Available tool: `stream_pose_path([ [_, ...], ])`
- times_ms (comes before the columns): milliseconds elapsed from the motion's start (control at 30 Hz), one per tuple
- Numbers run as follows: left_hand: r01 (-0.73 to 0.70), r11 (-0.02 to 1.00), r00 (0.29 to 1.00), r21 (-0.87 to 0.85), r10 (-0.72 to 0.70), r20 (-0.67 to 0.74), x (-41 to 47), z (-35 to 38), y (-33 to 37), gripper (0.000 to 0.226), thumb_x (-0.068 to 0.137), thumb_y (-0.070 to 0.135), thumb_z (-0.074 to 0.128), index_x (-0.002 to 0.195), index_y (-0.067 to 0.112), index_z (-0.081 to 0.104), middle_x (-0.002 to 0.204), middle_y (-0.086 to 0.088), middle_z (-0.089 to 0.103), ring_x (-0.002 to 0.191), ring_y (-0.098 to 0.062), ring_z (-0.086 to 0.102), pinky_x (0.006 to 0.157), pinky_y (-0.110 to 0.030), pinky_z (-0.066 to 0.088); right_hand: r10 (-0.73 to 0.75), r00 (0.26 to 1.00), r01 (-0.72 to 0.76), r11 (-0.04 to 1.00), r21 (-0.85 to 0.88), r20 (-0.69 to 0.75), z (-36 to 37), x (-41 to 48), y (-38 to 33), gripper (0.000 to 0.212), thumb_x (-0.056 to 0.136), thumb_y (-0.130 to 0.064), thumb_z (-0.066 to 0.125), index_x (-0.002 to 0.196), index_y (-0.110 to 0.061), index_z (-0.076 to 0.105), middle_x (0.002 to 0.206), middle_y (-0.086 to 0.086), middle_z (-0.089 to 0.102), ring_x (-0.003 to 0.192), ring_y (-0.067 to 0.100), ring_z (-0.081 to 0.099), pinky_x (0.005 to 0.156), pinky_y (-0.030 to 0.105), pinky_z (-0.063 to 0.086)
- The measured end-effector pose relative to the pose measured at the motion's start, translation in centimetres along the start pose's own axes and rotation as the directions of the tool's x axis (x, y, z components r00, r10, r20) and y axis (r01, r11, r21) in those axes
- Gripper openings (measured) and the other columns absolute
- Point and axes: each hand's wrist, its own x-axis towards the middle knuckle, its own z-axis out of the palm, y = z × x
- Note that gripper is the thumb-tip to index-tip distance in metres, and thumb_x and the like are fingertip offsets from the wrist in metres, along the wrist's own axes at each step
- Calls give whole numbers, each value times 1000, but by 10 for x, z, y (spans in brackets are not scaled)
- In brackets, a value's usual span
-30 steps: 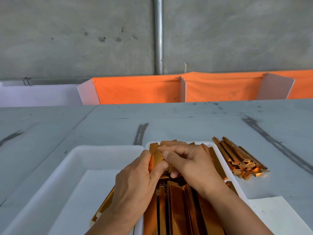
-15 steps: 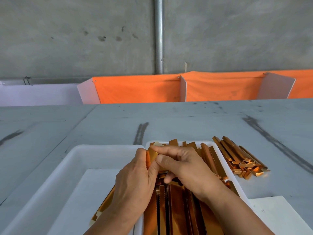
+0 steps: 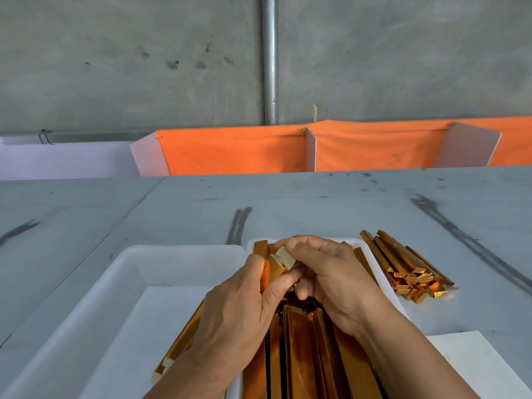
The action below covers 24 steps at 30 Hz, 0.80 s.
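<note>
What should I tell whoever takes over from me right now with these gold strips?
The left hand grips a gold strip; the right hand pinches its end flap, mid-fold.
More flat strips wait in the right tray beneath the hands.
The folded pieces lie piled on the table to the right.
Done: that pile.
Left: finish this fold, then likely the flat ones.
</note>
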Motion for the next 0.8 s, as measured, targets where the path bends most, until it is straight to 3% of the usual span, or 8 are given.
stream_pose_path([
  [233, -44, 998, 999, 43, 44, 5, 0, 0, 0, 45, 81, 83, 10, 83, 43, 31, 60, 8, 45, 56, -6, 51, 50, -16, 40, 20, 999, -19, 999, -29, 38, 0, -2, -3, 35, 75, -33, 75, 98, -7, 75, 72, 11, 62, 45, 14, 47, 49, 19, 45],
  [433, -52, 999, 998, -6, 52, 22, -1, -1, 2, 44, 82, 80, 15, 82, 40, 33, 61, 9, 47, 61, -7, 55, 51, -17, 42, 15, 999, -13, 999, -52, 33, 2, -1, -4, 2, 83, -15, 75, 80, -14, 75, 61, 3, 60, 42, 15, 46, 46, 21, 45],
  [800, -44, 996, 999, -78, 45, 14, -1, -2, 2, 58, 78, 88, 12, 85, 36, 37, 60, 7, 44, 58, -10, 52, 49, -18, 40, -2, 1000, 2, 1000, -28, -15, 1, -2, -7, 21, 87, -7, 70, 70, -17, 73, 59, 11, 62, 38, 16, 52, 42, 21, 46],
])
